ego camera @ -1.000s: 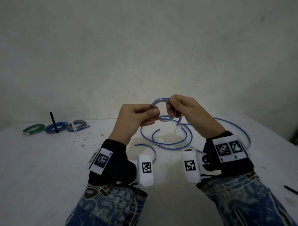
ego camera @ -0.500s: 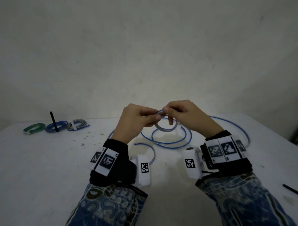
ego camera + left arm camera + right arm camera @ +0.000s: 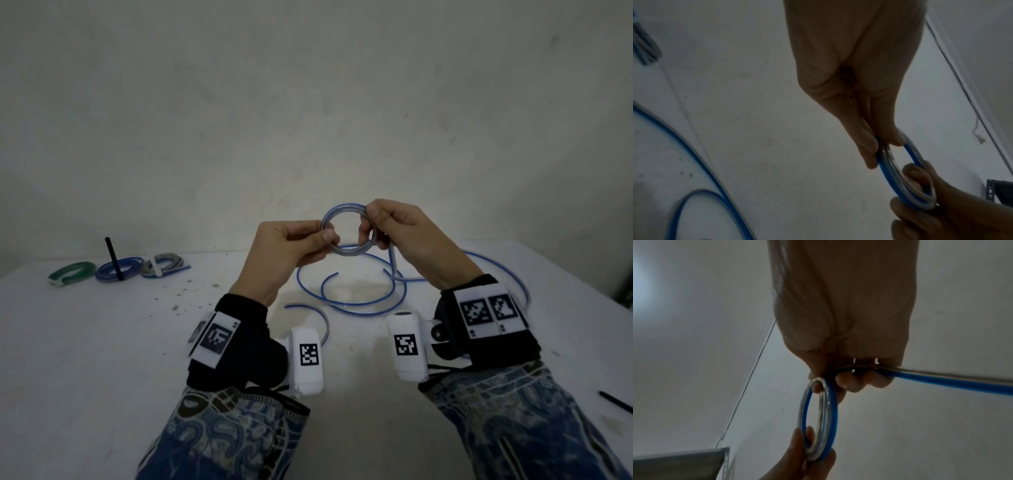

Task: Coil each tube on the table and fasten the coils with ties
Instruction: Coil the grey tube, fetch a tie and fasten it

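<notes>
A small coil (image 3: 346,209) of blue-and-clear tube is held up above the white table (image 3: 102,342), between both hands. My left hand (image 3: 325,236) pinches the coil's left side with thumb and fingers; the left wrist view shows that pinch on the coil (image 3: 892,164). My right hand (image 3: 371,222) grips the coil's right side, and the loose tube (image 3: 941,379) runs out from under its curled fingers. The rest of the tube (image 3: 359,301) lies in wide loops on the table below. The coil (image 3: 818,418) has a few turns.
Three tied coils lie at the far left: green (image 3: 72,273), blue (image 3: 118,269) with a black tie standing up, and grey (image 3: 164,264) with a white tie. A black tie (image 3: 615,401) lies near the right edge. Small crumbs dot the table.
Both hands have risen with the coil after dipping toward the table. The coil now faces me more openly, and another stretch of tube has been drawn up to it.
</notes>
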